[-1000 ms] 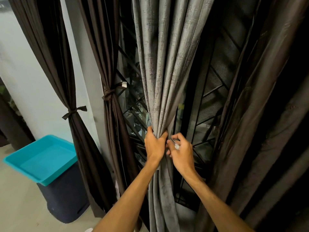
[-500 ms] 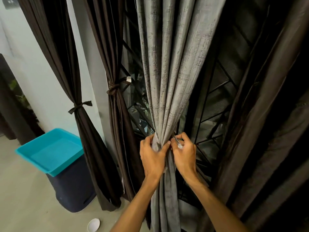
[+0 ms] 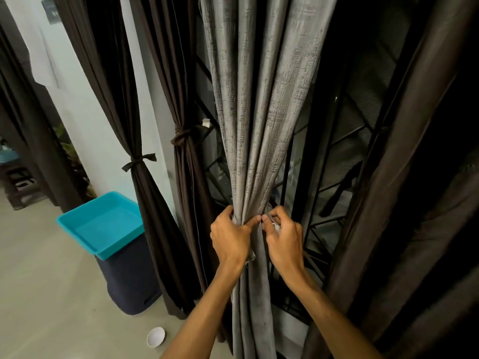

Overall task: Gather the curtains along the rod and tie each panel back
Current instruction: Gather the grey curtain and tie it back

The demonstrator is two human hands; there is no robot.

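Gripping the grey textured curtain panel (image 3: 259, 112) at its gathered waist, dead centre of view, the left hand (image 3: 229, 235) has fingers and thumb curled tight round the bunched folds. Right hand (image 3: 283, 237) sits just beside, fingers curled, pinching a small pale strip (image 3: 274, 225) at the bundle's right edge. Further left, a dark brown fabric curtain (image 3: 153, 216) hangs tied with a bow.

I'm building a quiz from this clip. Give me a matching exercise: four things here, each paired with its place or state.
1 grey textured curtain panel
2 dark brown curtain panel by the white wall
3 turquoise plastic tray
4 small white bowl

a on the floor
b tied with a bow
c gripped by the left hand
d atop the dark bin

Pairs: 1-c, 2-b, 3-d, 4-a
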